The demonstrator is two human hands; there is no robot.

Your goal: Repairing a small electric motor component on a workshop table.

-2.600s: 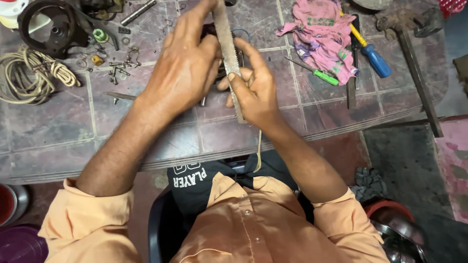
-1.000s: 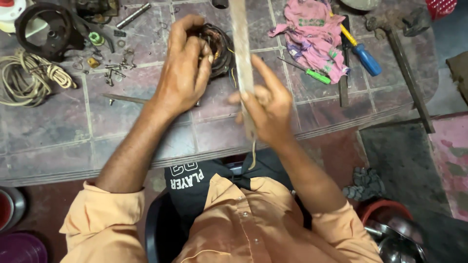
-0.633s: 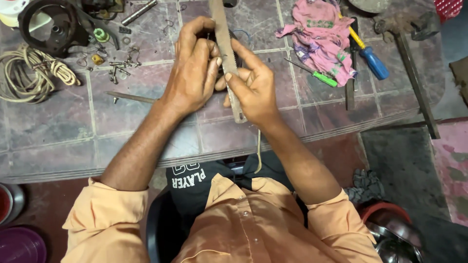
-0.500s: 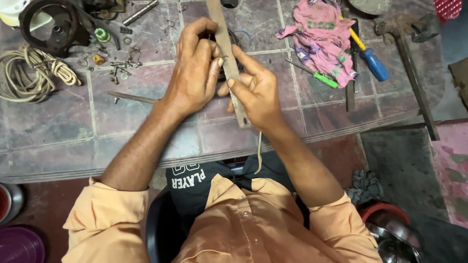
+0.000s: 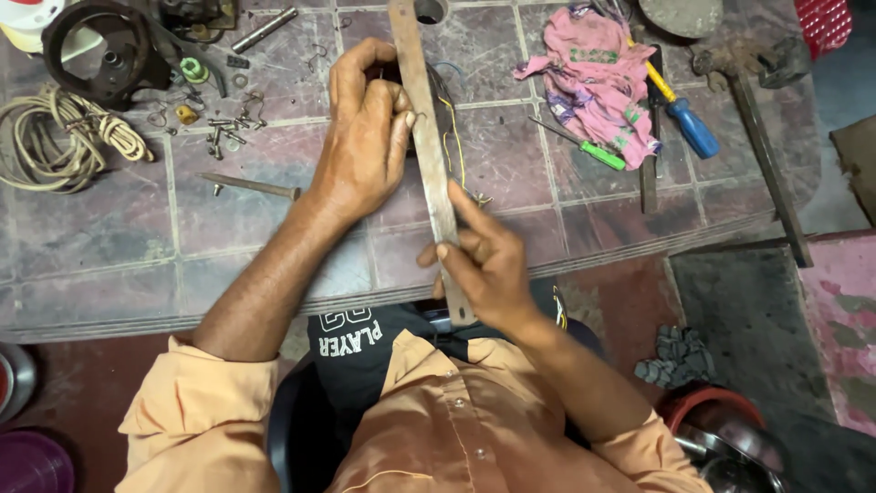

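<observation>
The left hand (image 5: 365, 137) rests knuckles-up on the worktop (image 5: 109, 265), its grip curled shut over a dark round part that it almost wholly hides; only a dark edge and a few thin wires (image 5: 453, 137) show to the right of the fingers, so what the part is cannot be made out. A long flat wooden stick (image 5: 429, 155) lies slantwise just beside that grip, touching the left fingertips, with its far end cut off by the top edge of the view. The right hand (image 5: 488, 265) has its grip closed on the near part of the stick, thumb laid along the top face and fingers wrapped under, where they are out of sight; the stick's near end pokes out below the hand, over the lap. To the left of the left grip lie a long nail (image 5: 251, 186), a scatter of small screws (image 5: 224, 132) and, farther out, a coil of pale rope (image 5: 64, 146). Beyond the rope sits a dark round housing (image 5: 96, 46), partly cut off at the top. To the right of the right grip, well apart, lie a pink rag (image 5: 593, 82), a green-handled screwdriver (image 5: 584, 146) and a blue-handled screwdriver (image 5: 680, 114) whose tip is tucked under the rag.
</observation>
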